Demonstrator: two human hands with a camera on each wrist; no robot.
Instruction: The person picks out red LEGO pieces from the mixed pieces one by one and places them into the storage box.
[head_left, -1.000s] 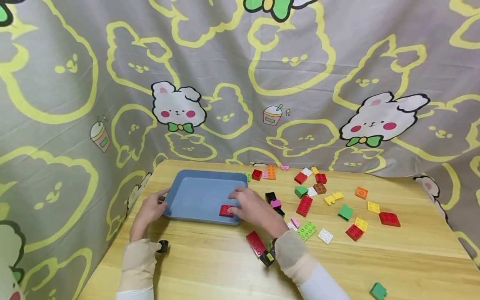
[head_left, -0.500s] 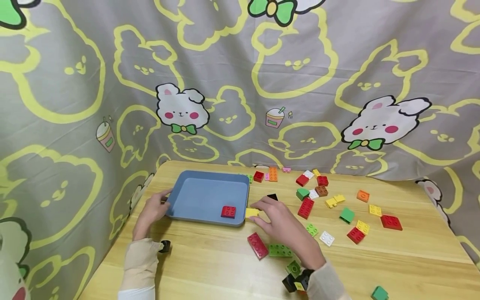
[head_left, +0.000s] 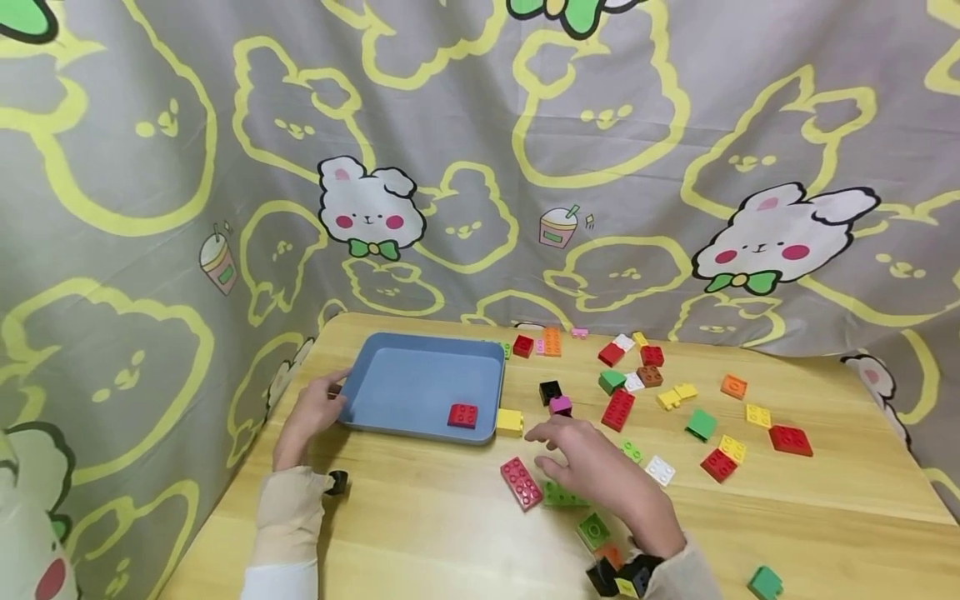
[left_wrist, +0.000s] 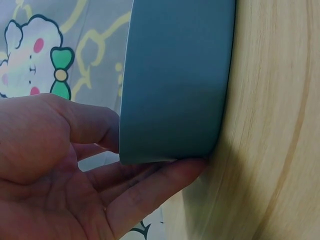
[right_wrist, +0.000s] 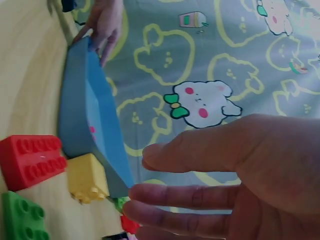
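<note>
A blue tray (head_left: pixel 420 387) lies on the table, with one red brick (head_left: pixel 462 416) inside at its front right corner. My left hand (head_left: pixel 315 410) grips the tray's left end. In the left wrist view its thumb meets the tray's upper rim, and other fingers reach the lower edge of the wall. A yellow brick (head_left: pixel 510 422) sits against the tray's right side. Just right of it hovers my right hand (head_left: pixel 592 462), fingers spread and nothing held. In the right wrist view, the thumb and fingers (right_wrist: pixel 185 197) stand apart, close past the yellow brick (right_wrist: pixel 87 177).
A long red brick (head_left: pixel 521 483) and a green brick (head_left: pixel 564 494) lie below the right hand, partly covered. Several bricks are scattered to the right, among them a white one (head_left: pixel 660 470) and a black one (head_left: pixel 551 392). A patterned curtain (head_left: pixel 480 167) hangs behind.
My right hand has left the red brick in the tray, reached the yellow brick beside it, then drawn back to the right with fingers opened. My left hand stays on the tray.
</note>
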